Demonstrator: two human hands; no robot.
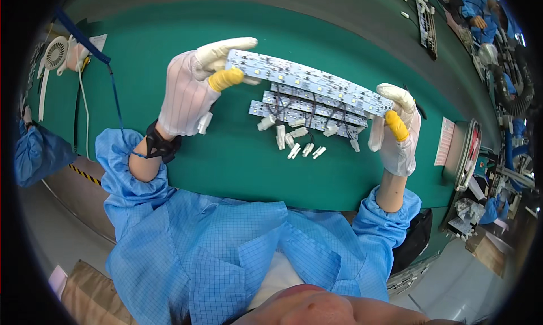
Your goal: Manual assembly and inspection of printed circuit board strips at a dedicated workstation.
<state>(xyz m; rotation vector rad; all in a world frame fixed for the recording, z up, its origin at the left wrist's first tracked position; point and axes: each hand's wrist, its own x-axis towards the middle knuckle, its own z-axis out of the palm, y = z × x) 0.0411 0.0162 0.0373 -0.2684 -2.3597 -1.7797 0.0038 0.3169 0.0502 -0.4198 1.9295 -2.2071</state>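
A: What was the biggest thing in view?

B: The green bench mat (pixel 169 172), running wide across the frame. Above it the person held a long white LED strip board (pixel 308 82) level between both hands, clear of the mat.

A: How were the hands set?

B: The left hand (pixel 192 90), in a white glove with a yellow finger cot, pinched the board's left end between thumb and fingers. The right hand (pixel 396 133) pinched the right end the same way. Neither was spread flat.

A: How would that board have handled?

B: Light and thin, I judged, fairly stiff but able to flex along its length, with small parts on its face that looked fragile. Gripping the ends and edges, as shown, seemed the safe hold.

A: Anything smaller?

B: Two more strip boards (pixel 308 110) lay on the mat just beneath, with dark wires and small white connectors (pixel 300 144) trailing toward the person.

A: What was hard to make out?

B: The held board hid part of those below; how the wires joined was unclear. The far benches were too small and bent to read.
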